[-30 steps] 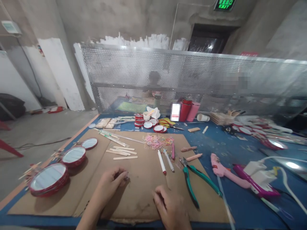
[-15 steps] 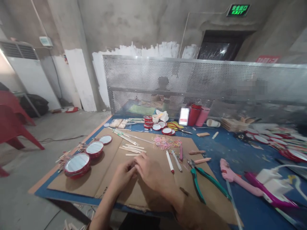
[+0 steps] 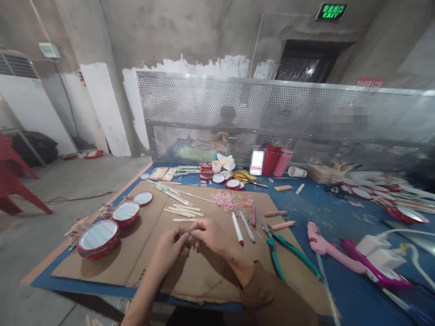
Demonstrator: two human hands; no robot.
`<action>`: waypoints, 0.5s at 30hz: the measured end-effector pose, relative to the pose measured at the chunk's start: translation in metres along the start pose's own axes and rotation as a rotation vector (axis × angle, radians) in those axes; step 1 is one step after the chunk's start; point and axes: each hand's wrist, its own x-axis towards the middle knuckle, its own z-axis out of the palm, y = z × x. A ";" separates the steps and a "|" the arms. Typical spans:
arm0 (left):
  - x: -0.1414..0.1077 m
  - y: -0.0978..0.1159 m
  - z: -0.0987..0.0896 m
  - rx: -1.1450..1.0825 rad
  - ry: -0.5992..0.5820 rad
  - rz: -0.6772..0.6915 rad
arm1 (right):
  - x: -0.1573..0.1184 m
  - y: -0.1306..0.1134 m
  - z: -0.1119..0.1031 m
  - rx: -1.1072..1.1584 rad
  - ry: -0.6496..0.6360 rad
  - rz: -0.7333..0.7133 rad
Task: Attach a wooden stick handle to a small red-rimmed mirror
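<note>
My left hand and my right hand meet above the cardboard sheet, fingertips pinched together. Whatever is between them is too small to make out. Just beyond lie several flat wooden sticks and a heap of coloured rubber bands. To the right of my right hand rest a white marker, a grey pen and a pink cutter-like tool. Green-handled pliers lie farther right. On the left stand stacks of round red-rimmed mirrors.
A pink glue gun lies beside a purple power strip with white plugs on the blue table. At the back stand a red cup, a pink cup and a perforated metal screen. Red chairs are at left.
The view has shifted slightly, so most things appear a little farther left. My hands have turned, and the pinched fingertips now show more clearly.
</note>
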 end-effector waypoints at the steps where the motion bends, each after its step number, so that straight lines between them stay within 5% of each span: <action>1: 0.000 -0.001 0.000 0.002 0.002 0.005 | -0.001 0.000 -0.001 -0.024 0.004 -0.008; 10: 0.002 -0.007 0.001 -0.032 -0.016 0.022 | 0.006 0.008 -0.005 0.026 -0.007 -0.057; 15: 0.004 -0.013 0.001 0.026 0.014 0.041 | 0.000 -0.005 -0.035 0.090 0.537 -0.145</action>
